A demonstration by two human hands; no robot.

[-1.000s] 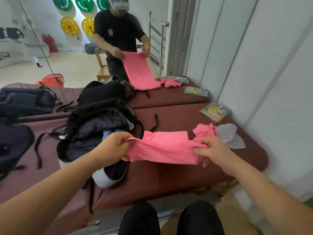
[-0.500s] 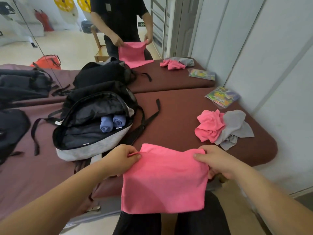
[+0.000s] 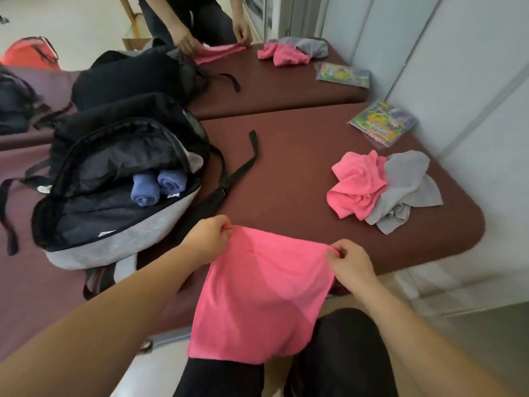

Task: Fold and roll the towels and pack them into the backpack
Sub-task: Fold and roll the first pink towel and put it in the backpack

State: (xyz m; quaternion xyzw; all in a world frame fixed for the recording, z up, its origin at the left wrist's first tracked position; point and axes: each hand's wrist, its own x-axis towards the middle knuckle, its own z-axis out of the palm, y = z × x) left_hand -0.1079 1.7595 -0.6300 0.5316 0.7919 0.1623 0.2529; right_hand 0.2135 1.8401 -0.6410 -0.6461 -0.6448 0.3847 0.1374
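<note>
Pink towel [image 3: 263,296] hangs flat in front of the person, off the near edge of the maroon padded table [image 3: 300,167]. It is held up by its two top corners, and its lower hem falls over the person's dark-clad legs [image 3: 343,353]. The left hand [image 3: 207,239] pinches the left corner between thumb and curled fingers. The right hand [image 3: 353,263] pinches the right corner the same way, so the top edge sags a little between them.

To the left on the table lies the backpack [image 3: 114,247], black with a grey lower panel, its main compartment unzipped and gaping. Two blue rolled towels [image 3: 144,190] sit side by side inside the opening, touching each other. A black strap [image 3: 240,167] trails from the bag across the table toward the far right.

On the right side of the table, well apart from the bag, a crumpled pink towel [image 3: 357,187] lies in a heap. It touches a grey towel [image 3: 406,184], equally rumpled, just to its right. Farther back near the wall rests a flat colourful packet [image 3: 382,124] in clear wrapping.
</note>
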